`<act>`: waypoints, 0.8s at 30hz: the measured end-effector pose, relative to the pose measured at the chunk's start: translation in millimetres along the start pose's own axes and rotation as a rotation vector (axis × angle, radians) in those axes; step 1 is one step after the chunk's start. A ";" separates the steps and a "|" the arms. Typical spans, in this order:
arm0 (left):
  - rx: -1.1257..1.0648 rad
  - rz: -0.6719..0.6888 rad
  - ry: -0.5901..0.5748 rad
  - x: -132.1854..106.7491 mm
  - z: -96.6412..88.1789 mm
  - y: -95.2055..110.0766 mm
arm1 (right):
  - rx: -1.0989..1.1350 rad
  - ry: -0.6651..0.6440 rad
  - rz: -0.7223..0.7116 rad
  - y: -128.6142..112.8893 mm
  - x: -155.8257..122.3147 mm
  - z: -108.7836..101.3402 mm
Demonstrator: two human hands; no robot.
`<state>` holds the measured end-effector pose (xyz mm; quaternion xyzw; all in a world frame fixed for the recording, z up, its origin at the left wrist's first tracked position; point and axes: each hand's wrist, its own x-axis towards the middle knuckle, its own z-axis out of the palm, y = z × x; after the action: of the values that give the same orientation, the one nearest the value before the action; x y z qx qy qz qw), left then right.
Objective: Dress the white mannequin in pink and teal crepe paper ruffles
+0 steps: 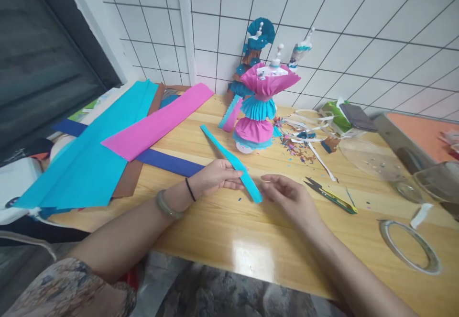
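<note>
A narrow, folded strip of turquoise crepe paper (233, 160) slants across the middle of the head view. My left hand (223, 175) pinches it below its midpoint, thumb on top. Close to the strip's lower end is my right hand (281, 190), fingers loosely bent and apart, with nothing visible in them. Whether its thumb touches the paper's edge I cannot tell. Just beyond the strip stands a tiered figure of ruffled pink and turquoise paper (255, 129). Yellow-and-green thread snips (332, 195) lie to the right of my right hand.
Sheets of turquoise paper (89, 154), pink paper (158, 122) and dark blue paper (172, 163) overlap on the left. Paper scraps (297, 149) and white ribbons litter the back right. A tape roll (409, 247) lies at the right, near clear plastic containers (439, 180). A tiled wall (344, 25) rises behind.
</note>
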<state>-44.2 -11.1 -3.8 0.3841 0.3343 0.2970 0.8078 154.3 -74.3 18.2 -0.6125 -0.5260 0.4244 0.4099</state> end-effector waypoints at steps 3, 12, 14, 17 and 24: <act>-0.041 0.028 0.073 0.5 2.2 1.9 | -0.260 0.140 -0.024 17.4 -4.5 -42.1; -0.030 0.074 0.099 2.9 2.0 2.1 | -1.475 0.201 -0.453 70.6 -25.2 -116.7; -0.026 0.066 0.110 3.2 1.0 2.3 | -1.437 0.203 -0.404 67.6 -27.8 -113.4; -0.025 0.067 0.125 3.3 0.3 3.2 | -1.084 0.274 -0.228 54.8 -26.8 -100.3; 0.013 0.165 0.147 1.0 2.2 5.5 | -0.185 -0.070 0.080 5.8 -6.5 -50.0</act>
<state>-43.2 -8.4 1.5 0.3928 0.3619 0.3877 0.7513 203.1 -84.2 28.5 -0.6531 -0.5519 0.4113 0.3157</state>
